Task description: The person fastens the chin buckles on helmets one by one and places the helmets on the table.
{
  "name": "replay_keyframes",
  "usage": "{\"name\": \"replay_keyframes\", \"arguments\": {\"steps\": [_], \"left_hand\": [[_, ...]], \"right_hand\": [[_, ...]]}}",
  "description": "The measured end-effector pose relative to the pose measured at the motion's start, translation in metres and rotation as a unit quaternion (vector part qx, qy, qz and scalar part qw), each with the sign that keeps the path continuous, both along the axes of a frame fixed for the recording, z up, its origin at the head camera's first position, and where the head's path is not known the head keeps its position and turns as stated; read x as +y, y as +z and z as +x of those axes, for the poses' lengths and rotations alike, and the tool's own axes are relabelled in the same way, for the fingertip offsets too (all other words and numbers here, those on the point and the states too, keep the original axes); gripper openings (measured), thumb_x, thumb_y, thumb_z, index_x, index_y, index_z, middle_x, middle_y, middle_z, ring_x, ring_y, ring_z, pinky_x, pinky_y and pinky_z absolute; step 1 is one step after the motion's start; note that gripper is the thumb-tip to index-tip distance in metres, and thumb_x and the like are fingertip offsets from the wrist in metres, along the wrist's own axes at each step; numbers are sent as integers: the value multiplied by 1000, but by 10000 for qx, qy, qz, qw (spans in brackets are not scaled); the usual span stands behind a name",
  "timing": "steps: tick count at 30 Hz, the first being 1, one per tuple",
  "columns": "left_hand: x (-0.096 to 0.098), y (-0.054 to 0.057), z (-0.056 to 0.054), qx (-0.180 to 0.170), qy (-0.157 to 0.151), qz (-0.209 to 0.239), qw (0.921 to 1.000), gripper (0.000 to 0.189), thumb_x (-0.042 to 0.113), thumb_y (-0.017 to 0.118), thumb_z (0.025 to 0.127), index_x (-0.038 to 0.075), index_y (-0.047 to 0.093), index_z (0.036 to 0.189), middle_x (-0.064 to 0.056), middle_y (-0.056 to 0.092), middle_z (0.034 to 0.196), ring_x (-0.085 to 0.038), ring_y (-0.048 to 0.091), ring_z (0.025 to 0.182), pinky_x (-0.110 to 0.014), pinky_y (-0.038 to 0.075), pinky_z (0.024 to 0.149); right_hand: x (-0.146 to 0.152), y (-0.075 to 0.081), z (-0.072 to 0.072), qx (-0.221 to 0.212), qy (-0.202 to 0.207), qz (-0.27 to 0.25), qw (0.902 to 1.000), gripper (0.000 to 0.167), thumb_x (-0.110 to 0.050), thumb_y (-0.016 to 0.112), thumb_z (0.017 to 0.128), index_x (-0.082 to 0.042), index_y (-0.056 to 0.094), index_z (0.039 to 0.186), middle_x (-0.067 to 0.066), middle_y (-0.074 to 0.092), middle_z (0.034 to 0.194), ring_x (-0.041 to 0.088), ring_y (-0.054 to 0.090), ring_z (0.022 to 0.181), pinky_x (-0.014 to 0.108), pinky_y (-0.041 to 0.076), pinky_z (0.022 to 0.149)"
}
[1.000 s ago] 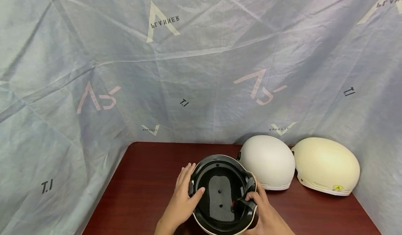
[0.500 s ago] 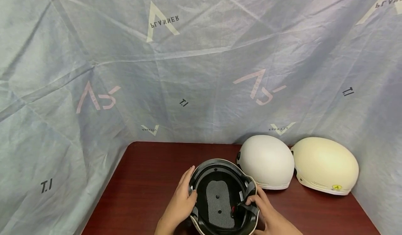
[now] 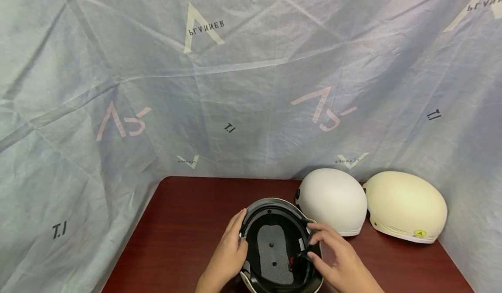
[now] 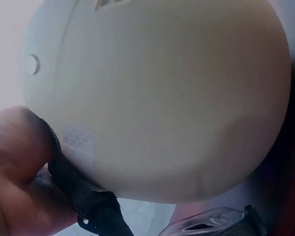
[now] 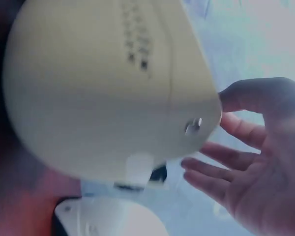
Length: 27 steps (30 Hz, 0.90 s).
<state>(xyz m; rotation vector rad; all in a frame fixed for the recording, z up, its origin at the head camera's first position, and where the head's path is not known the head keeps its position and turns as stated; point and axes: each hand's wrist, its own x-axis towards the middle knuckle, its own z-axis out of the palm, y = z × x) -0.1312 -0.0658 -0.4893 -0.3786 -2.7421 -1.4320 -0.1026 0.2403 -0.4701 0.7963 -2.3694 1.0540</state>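
Observation:
An off-white helmet (image 3: 273,249) lies upside down with its black padded inside facing up, at the bottom middle of the head view. My left hand (image 3: 227,256) grips its left rim, the thumb along the edge. A black strap (image 4: 83,194) hangs beside that hand in the left wrist view. At the right rim, my right hand (image 3: 337,256) pinches a dark chin strap (image 3: 304,254) between thumb and index finger. The right wrist view shows the thumb reaching over the helmet's edge, other fingers spread loosely outside its smooth shell (image 5: 98,98).
A white helmet (image 3: 333,201) stands right behind the held one, with a cream helmet (image 3: 408,206) bearing a yellow sticker to its right. They rest on a dark red table (image 3: 188,214). A grey printed cloth (image 3: 251,101) hangs behind and at both sides.
The helmet has come slightly down toward me. My left thumb has drawn back from the inside to the rim. My right fingers have left the outer shell and come over the rim at the strap.

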Motion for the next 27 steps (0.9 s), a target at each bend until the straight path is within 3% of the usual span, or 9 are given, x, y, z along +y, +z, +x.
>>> {"name": "replay_keyframes", "arguments": {"steps": [2, 7, 10, 13, 17, 20, 27], "left_hand": [[1, 0, 1, 45, -14, 9, 10000, 82, -4, 49, 99, 27, 21, 170, -1, 30, 174, -16, 56, 117, -29, 45, 90], [7, 0, 5, 332, -9, -36, 9994, 82, -7, 49, 97, 23, 24, 170, -1, 32, 173, -18, 49, 142, -32, 48, 100], [10, 1, 6, 493, -17, -139, 9987, 81, -7, 50, 97, 20, 26, 169, -2, 32, 173, -18, 49, 144, -32, 49, 101], [12, 3, 6, 545, -45, -152, 9984, 79, -7, 50, 98, 20, 27, 169, -2, 31, 174, -18, 55, 131, -28, 50, 92], [16, 7, 9, 732, -24, -292, 9969, 74, -6, 52, 97, 16, 35, 166, -5, 32, 173, -20, 57, 135, -30, 53, 94], [19, 10, 11, 1014, 31, -525, 9935, 68, -6, 54, 95, 11, 44, 161, -7, 36, 171, -25, 53, 147, -40, 54, 103], [22, 11, 14, 1272, 46, -687, 9895, 61, -7, 56, 94, 9, 55, 153, -9, 41, 168, -23, 60, 137, -37, 55, 95]], "right_hand": [[-8, 3, -2, -33, 145, 299, 9994, 43, -3, 87, 82, -28, 61, 106, -5, 69, 129, 8, 67, 119, 7, 42, 102], [-21, 3, -7, -486, 482, 1405, 9877, 34, -11, 84, 87, -21, 64, 111, -9, 69, 116, 8, 66, 103, 26, 55, 86], [-25, 0, -10, -1115, 681, 1916, 9727, 30, -15, 82, 91, -14, 66, 116, -6, 69, 114, 10, 65, 103, 33, 56, 86], [-27, -1, -12, -1833, 749, 2314, 9525, 34, -20, 81, 92, -13, 68, 123, -3, 71, 119, 14, 67, 110, 37, 57, 92], [-29, -2, -12, -2246, 750, 2641, 9350, 43, -17, 84, 88, -14, 69, 128, -1, 71, 122, 19, 68, 115, 39, 58, 94], [-29, -2, -13, -2321, 789, 2715, 9307, 48, -8, 85, 82, -15, 70, 127, -2, 72, 120, 17, 68, 112, 38, 58, 94], [-29, -5, -12, -2255, 1171, 2577, 9322, 55, 9, 82, 72, -18, 73, 119, -7, 70, 114, 7, 64, 104, 32, 56, 88]]}}
